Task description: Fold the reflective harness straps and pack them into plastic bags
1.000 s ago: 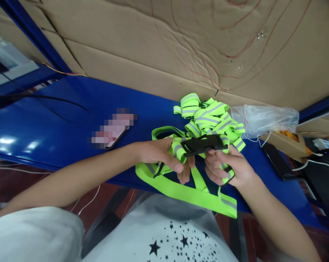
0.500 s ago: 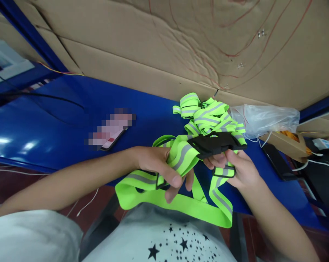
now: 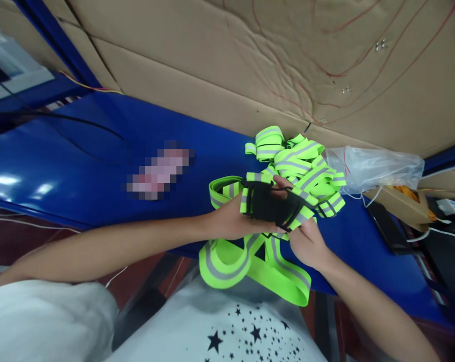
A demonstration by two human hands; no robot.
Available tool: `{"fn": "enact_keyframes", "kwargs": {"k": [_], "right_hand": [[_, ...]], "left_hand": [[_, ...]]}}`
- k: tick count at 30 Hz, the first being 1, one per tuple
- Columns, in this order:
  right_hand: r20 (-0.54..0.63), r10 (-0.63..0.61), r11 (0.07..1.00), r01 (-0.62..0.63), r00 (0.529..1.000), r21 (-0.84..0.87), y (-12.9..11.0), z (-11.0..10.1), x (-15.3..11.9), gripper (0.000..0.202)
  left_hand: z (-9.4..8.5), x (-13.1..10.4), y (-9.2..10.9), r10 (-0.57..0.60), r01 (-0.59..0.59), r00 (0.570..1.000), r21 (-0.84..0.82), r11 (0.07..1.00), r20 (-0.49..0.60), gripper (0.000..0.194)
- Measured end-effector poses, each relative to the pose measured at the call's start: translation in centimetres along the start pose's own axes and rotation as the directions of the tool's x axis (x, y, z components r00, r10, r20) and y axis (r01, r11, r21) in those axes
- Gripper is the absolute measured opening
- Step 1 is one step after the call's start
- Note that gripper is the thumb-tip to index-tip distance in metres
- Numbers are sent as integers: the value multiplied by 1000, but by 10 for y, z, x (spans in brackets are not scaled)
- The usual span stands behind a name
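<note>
Two hands (image 3: 267, 221) closed round black buckle (image 3: 271, 203), green strap heap (image 3: 306, 163) just behind.

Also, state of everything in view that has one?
Strap: held, hanging in loops.
Buckle: in both hands; fastened or not, cannot tell.
Left hand: closed on buckle.
Right hand: closed on strap and buckle.
Strap pile: heaped, tangled.
Clear bag: crumpled.
Carton: open, orange contents.
</note>
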State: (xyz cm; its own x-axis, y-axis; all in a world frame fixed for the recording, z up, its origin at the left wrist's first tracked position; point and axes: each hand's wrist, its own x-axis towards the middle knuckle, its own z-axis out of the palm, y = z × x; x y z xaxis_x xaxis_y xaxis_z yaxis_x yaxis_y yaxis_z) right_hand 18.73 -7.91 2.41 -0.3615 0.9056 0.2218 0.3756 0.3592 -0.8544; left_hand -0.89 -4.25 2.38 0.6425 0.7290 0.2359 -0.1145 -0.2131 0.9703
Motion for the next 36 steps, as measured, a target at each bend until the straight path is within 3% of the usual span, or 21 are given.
{"fn": "enact_keyframes", "kwargs": {"k": [3, 5, 7, 10, 13, 17, 20, 23, 27, 29, 33, 34, 36], "right_hand": [[102, 16, 996, -25, 995, 91, -5, -13, -1, 40], [162, 13, 983, -42, 987, 179, -8, -25, -1, 56], [141, -2, 972, -31, 990, 235, -11, -31, 0, 75], [-74, -20, 991, 29, 997, 133, -15, -26, 2, 63], [-282, -45, 995, 18, 958, -98, -19, -17, -1, 38], [-427, -227, 944, 91, 875, -316, -21, -18, -5, 35], [-338, -481, 828, 293, 809, -478, -19, -22, -3, 35], [-121, -696, 595, 475, 707, -648, -20, -28, 1, 28], [122, -793, 301, 558, 597, -774, -26, -35, 3, 22], [162, -786, 275, 572, 596, -773, -28, -39, 2, 27], [159, -777, 311, 590, 609, -745, -25, -44, 3, 33], [169, -783, 302, 604, 599, -738, -24, -44, 4, 34], [202, -792, 263, 621, 576, -738, -21, -41, 7, 34]], "left_hand": [[-1, 1, 0, 39, -42, 997, -33, 999, -70, 55], [-4, 2, -3, 68, -70, 992, -14, 997, -106, 51], [-7, 3, -5, 86, -86, 985, 8, 996, -147, 45], [-9, 4, -3, 65, -68, 985, -14, 998, -157, 51], [-6, 4, 5, -85, 71, 993, -153, 986, -88, 48], [-2, 1, 15, -247, 281, 959, -510, 813, 135, 45], [1, -1, 17, -278, 362, 932, -590, 721, 231, 44], [3, -2, 15, -294, 371, 929, -569, 734, 226, 39], [0, -2, 12, -267, 356, 933, -514, 780, 240, 46], [-5, -3, 13, -237, 365, 922, -480, 798, 306, 53], [-13, -4, 18, -175, 400, 845, -380, 834, 505, 47], [-11, -3, 19, -173, 369, 859, -349, 862, 481, 45], [-5, -2, 19, -172, 269, 931, -286, 920, 322, 48]]}}
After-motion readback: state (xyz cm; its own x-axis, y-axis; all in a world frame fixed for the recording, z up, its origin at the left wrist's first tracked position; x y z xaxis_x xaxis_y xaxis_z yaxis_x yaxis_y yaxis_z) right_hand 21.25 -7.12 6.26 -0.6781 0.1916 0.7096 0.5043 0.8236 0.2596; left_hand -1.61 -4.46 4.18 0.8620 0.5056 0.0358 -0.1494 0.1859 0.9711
